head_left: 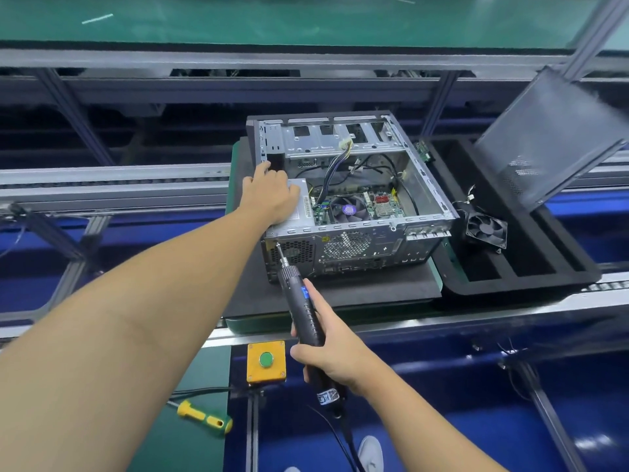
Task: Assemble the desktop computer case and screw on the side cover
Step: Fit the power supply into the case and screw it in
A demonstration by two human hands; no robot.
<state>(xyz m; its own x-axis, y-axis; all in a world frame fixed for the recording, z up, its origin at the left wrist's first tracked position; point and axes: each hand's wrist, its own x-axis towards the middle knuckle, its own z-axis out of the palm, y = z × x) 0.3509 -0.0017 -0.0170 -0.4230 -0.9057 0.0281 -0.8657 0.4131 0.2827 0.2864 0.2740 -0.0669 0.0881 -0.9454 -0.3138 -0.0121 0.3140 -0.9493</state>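
- One shoe (371,451) shows at the bottom edge, on the floor.
- One hand screwdriver (204,417), with a yellow and green handle, lies on the green near ledge, apart from both hands.
- One yellow button box (266,361) with a single green button is fixed to the near rail, just left of the right hand.
- The right hand (332,356) has its fingers wrapped tight round one black electric driver (303,301), with the forefinger stretched along the barrel. The bit tip touches the upper left corner of the case's rear panel.
- One black pad (340,287) lies on a green pallet on the conveyor surface, and the case stands on it.
- One case (425,212), the task's main thing, lies on its side in the middle of the view, with the open side up and the rear panel toward the person. In it there are:
  - one silver power supply (301,207) at the near left
  - one board with one cooler fan (350,209)
  - a bundle of cables
  - a row of metal drive bays along the far wall
- The left hand (270,195) lies flat on the power supply, fingers straight and slightly spread, the tips at the case's left wall.
- One black foam tray (510,267) with long compartments sits just right of the pad. In it there are:
  - one loose black fan (486,229) with its wire
  - one small green card (423,151) at the far left corner, just beside the case
- One side cover (551,137), dark and perforated, stands tilted at the tray's far right. It is off the case and well apart from both hands.
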